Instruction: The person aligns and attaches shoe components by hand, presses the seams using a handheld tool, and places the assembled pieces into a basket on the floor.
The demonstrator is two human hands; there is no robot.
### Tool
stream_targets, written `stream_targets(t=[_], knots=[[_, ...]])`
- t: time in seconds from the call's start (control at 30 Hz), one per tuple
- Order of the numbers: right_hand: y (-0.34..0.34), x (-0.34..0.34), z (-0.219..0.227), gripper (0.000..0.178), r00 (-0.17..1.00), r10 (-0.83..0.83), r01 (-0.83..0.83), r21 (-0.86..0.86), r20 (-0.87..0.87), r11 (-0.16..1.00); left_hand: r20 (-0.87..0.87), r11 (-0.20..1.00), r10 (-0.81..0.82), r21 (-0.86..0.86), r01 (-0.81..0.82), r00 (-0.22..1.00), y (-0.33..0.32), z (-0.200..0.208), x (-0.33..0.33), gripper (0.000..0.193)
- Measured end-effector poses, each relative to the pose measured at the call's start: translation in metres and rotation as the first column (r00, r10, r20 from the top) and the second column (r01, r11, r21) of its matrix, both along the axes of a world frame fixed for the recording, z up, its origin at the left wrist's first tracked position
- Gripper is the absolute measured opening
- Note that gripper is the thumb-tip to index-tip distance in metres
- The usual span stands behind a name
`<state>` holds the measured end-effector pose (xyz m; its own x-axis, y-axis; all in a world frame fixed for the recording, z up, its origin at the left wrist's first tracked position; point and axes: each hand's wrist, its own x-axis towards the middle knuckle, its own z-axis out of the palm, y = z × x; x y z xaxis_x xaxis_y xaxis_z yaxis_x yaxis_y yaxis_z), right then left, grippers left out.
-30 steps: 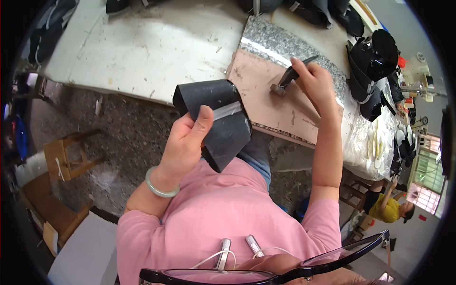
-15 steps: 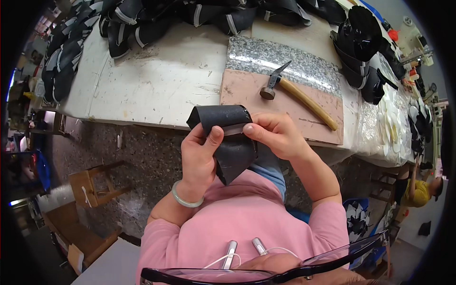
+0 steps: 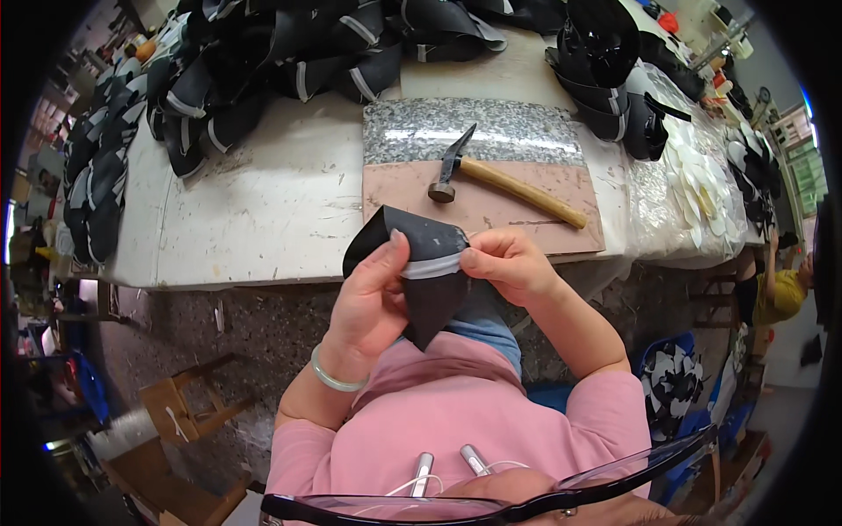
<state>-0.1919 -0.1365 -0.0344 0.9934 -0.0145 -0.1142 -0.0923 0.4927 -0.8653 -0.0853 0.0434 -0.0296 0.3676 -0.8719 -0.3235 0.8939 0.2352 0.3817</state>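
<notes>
Between my hands, close to the table's front edge, is a black shoe upper (image 3: 436, 305) with a pale grey strip of tape (image 3: 431, 266) across its seam. My left hand (image 3: 361, 302) grips its left side, thumb on top near the strip's left end and the other fingers mostly hidden underneath. At the strip's right end, my right hand (image 3: 513, 265) pinches the edge between thumb and fingers. The upper's far part folds up into a point on the left. Beyond it a hammer (image 3: 519, 191) with a wooden handle lies untouched on a pinkish board (image 3: 405, 195).
A speckled stone slab (image 3: 465, 123) adjoins the board on the white table (image 3: 254, 210). More black uppers with grey strips (image 3: 303, 57) are heaped along the back and far left. White flat pieces (image 3: 697, 175) lie on plastic at right. A wooden stool (image 3: 189, 408) stands lower left.
The shoe upper has turned in my hands, so its strip shows wider and its far part rises to a point. Both hands keep hold. The whole view has shifted.
</notes>
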Motion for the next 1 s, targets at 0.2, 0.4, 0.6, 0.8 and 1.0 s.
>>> stream_targets(t=[0.2, 0.4, 0.6, 0.8, 1.0], knots=[[-0.018, -0.023, 0.009, 0.018, 0.975, -0.223, 0.218, 0.224, -0.002, 0.950, 0.679, 0.994, -0.005, -0.076, 0.077, 0.734, -0.011, 0.011, -0.024, 0.061], [-0.037, -0.056, 0.083, 0.036, 0.923, -0.193, 0.360, -0.924, 0.333, 0.127, 0.834, 0.933, -0.308, 0.172, 0.316, 0.457, -0.010, 0.016, -0.035, 0.030], [-0.041, -0.052, 0.118, 0.048, 0.930, 0.367, -0.121, -0.957, -0.016, 0.265, 0.870, 0.768, -0.492, 0.412, 0.491, 0.039, -0.033, 0.056, -0.018, 0.012], [-0.108, -0.081, 0.150, 0.029, 0.973, 0.209, -0.157, -0.938, -0.095, 0.308, 0.896, 0.998, -0.060, 0.062, 0.010, 0.439, -0.033, 0.023, 0.005, 0.023], [-0.180, -0.052, 0.219, 0.029, 0.756, -0.446, 0.524, -0.851, 0.478, -0.024, 0.832, 0.911, 0.070, 0.171, -0.376, 0.550, -0.034, -0.035, 0.044, 0.024]])
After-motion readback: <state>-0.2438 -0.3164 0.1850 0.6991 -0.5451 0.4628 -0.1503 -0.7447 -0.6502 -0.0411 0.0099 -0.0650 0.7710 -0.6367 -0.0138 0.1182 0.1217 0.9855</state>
